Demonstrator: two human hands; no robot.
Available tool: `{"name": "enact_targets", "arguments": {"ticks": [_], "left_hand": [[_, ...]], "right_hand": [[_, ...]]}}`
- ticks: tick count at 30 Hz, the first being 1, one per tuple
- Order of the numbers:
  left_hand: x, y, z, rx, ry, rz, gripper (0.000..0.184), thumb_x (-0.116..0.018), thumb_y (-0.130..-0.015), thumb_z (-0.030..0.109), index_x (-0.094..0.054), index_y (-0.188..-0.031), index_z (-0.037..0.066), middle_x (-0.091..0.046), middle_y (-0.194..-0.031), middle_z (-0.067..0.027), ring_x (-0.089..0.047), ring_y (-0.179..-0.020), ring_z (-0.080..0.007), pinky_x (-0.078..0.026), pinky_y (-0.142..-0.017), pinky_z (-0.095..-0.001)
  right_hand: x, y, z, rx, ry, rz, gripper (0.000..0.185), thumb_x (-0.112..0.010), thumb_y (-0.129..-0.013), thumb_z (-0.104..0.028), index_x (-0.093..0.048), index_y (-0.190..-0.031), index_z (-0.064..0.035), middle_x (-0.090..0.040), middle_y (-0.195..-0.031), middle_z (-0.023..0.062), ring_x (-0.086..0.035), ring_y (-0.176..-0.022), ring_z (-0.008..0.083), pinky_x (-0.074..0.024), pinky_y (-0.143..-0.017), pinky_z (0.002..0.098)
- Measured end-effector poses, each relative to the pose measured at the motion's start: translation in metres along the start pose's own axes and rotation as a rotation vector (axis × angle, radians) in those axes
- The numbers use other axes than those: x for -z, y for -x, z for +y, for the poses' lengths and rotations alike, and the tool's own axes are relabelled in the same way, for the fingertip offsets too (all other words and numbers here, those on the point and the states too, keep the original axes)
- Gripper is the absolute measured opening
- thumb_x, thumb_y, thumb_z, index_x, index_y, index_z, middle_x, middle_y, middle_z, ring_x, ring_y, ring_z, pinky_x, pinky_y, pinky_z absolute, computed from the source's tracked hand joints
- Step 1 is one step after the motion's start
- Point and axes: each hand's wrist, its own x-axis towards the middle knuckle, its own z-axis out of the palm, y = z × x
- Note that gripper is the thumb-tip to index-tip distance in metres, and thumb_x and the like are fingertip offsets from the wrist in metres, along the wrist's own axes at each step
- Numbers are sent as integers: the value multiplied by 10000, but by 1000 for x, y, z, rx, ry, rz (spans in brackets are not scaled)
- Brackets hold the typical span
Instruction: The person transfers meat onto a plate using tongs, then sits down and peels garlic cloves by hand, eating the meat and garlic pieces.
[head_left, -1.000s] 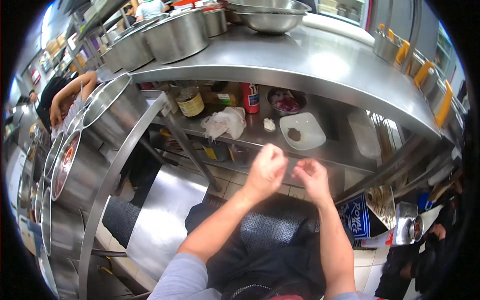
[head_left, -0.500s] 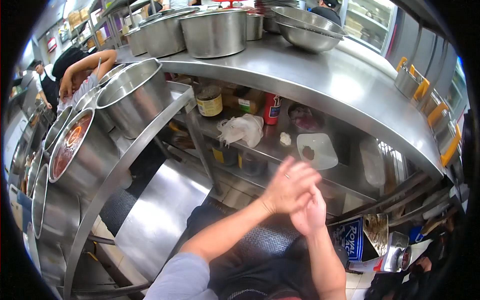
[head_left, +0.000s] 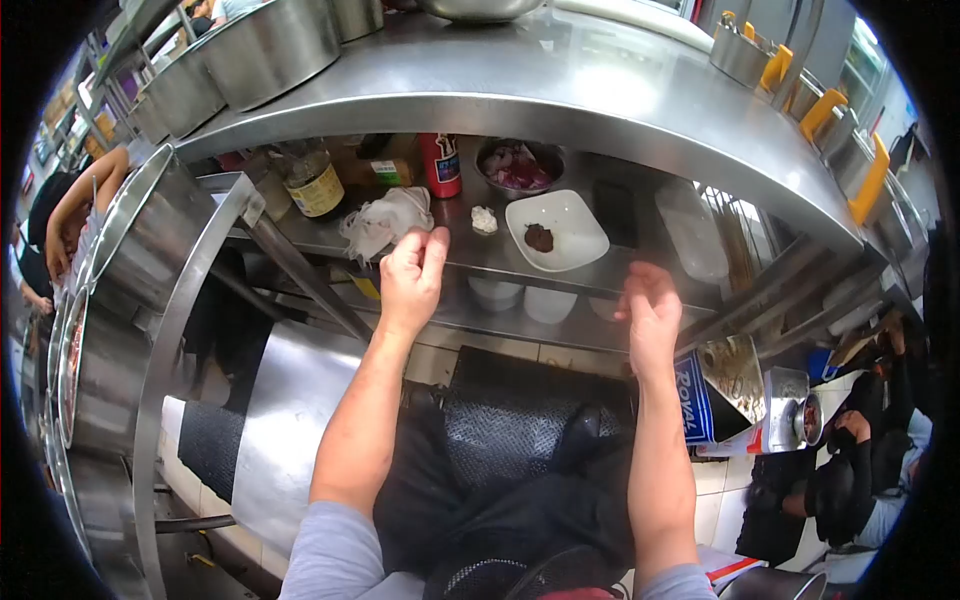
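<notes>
My left hand [head_left: 412, 275] is raised in front of the lower shelf, its fingers curled in. The hand overlaps the lower edge of a crumpled white cloth [head_left: 390, 218]; I cannot tell whether they touch, and whatever the fingers may hold is hidden. My right hand [head_left: 652, 305] is off to the right, slightly blurred, fingers loosely bent and apart with nothing in them. Between and beyond the hands, a white square dish [head_left: 575, 225] holds a dark brown paste [head_left: 539, 237]. Beside it lies a small white lump [head_left: 484, 219].
A metal bowl of purple pieces [head_left: 520, 168], a red bottle [head_left: 441, 165] and a yellow-labelled jar [head_left: 314, 185] stand on the shelf. Above it runs a steel counter [head_left: 560, 70]. Large pots [head_left: 130, 230] line the left; a blue-sided tin [head_left: 700, 395] is at right. Other people are at both sides.
My hands were clasped together and have come apart, the left toward the cloth, the right to the right. The view has tilted down and moved nearer the shelf.
</notes>
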Motion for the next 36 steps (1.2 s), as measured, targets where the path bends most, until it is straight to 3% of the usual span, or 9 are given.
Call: {"name": "enact_targets", "arguments": {"ticks": [7,13,15,17,18,22,31,34,36], "left_hand": [[0,3,10,26,-25,-169,256,-714,-1019,209,-660,-893,-7,-578,-627,-83,-493,-564,-134,-463,-572,-326],[31,-16,-29,56,-155,93,234,-758,-944,160,-700,-1125,24,-685,-749,-90,-658,-669,-198,-536,-674,-360],[42,-32,-55,133,-134,61,352,-775,-919,157,-682,-1232,25,-728,-934,-134,-712,-852,-266,-560,-804,-381],[45,-44,-81,-85,-242,109,445,-794,-894,173,-668,-1292,21,-712,-1159,-186,-694,-1074,-336,-544,-946,-409],[46,-52,-91,24,-242,52,547,-832,-859,242,-653,-1338,48,-653,-1314,-220,-620,-1233,-389,-491,-1056,-454],[25,-58,-133,-32,-725,-184,639,-877,-794,341,-661,-1365,153,-629,-1323,-202,-571,-1283,-408,-462,-1085,-507],[4,-55,-135,-23,-505,-180,573,-834,-823,145,-649,-1365,149,-568,-1332,-219,-558,-1217,-467,-467,-1059,-510],[4,-44,-116,-82,-544,-34,696,-824,-841,127,-551,-1481,133,-525,-1381,-252,-533,-1265,-478,-446,-1101,-496],[13,-45,-80,-168,-524,59,589,-817,-851,113,-601,-1398,98,-555,-1349,-238,-573,-1216,-444,-481,-1045,-481]], "right_hand": [[5,5,12,67,226,-44,146,-682,-989,-46,-685,-1122,12,-669,-935,38,-618,-764,87,-532,-701,262],[-2,6,14,184,300,-63,120,-687,-970,-34,-714,-1079,9,-686,-931,54,-653,-799,109,-537,-739,275],[-7,6,12,246,388,-43,121,-692,-960,-32,-724,-1068,13,-689,-957,64,-654,-793,117,-537,-745,280],[-10,6,12,263,438,-42,129,-694,-951,-26,-729,-1069,13,-692,-981,83,-665,-798,135,-540,-745,287],[-14,4,12,278,450,-48,130,-694,-949,-25,-732,-1068,8,-692,-985,89,-671,-804,146,-542,-744,292],[-22,9,4,294,513,-93,126,-687,-950,-24,-731,-1063,9,-691,-990,122,-698,-818,208,-559,-751,327],[-20,8,4,392,565,-138,119,-674,-934,-5,-733,-1036,13,-689,-972,136,-701,-797,238,-558,-736,339],[-15,8,6,432,567,-139,122,-694,-930,-12,-735,-1043,11,-689,-970,138,-700,-781,229,-556,-721,333],[-15,11,2,439,511,-129,104,-724,-928,-34,-737,-1023,4,-701,-929,127,-687,-747,187,-548,-685,318]]}}
